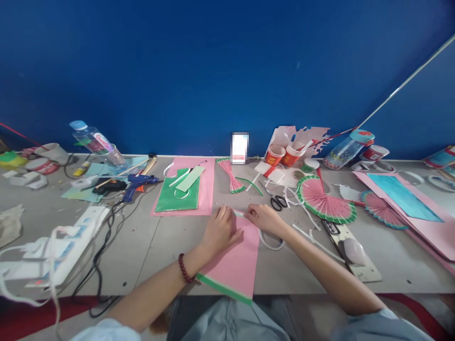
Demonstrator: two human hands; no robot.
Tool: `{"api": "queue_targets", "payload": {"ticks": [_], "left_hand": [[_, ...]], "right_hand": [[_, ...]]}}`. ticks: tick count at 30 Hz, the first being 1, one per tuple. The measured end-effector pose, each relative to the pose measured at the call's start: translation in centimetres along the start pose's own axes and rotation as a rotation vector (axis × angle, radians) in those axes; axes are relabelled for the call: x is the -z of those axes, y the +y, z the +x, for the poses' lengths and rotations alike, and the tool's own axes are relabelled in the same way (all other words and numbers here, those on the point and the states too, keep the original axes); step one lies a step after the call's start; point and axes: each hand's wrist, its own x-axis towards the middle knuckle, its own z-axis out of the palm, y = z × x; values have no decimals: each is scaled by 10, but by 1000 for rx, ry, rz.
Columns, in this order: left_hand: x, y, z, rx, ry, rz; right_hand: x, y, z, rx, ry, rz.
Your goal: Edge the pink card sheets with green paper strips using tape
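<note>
Note pink sheet [236,265] flat on grey table [170,255], straight ahead of the body and under the hands. Long axis: away from the body, leaning slightly left toward the far end. Near end banded by green strip [223,289]; right near corner just past the table edge. At far end, pale strip [239,214] between the two hands.

Record left hand [220,232] as spread on the sheet's left side, fingertips at the far edge, thumb stretched toward the middle; not closed on anything. Record right hand [265,219] as curled at the far right corner, fingertips touching pale strip; cannot tell pinching from pressing. Rate both as equally near the far edge, with more of the sheet covered by the left.

Containers: left red cup [276,156], contents not discernible. Right red cup [294,155] beside it, with white sticks poking out. Small green-and-white tub [310,165], upright, to the right of the cups; inside not visible. Bottle with specks [343,150], tilted; cannot tell print from contents. Blue-capped bottle [94,141] far left, tilted, clear-walled; cannot make out any contents.
</note>
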Motion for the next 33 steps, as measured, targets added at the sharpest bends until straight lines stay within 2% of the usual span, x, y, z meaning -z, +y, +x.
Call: {"api": "queue_targets", "payload": {"ticks": [3, 10, 23, 33], "left_hand": [[-1, 0, 1, 3, -3, -16], [-3, -2, 5, -171, -89, -77], [-1, -2, 5, -167, -126, -68], [1, -3, 5, -174, -133, -77]], "right_hand": [[0, -2, 3, -6, 9, -8], [-3, 2, 0, 1, 37, 74], [13, 6, -11, -53, -77, -30], [0, 20, -15, -59, 16, 19]]}}
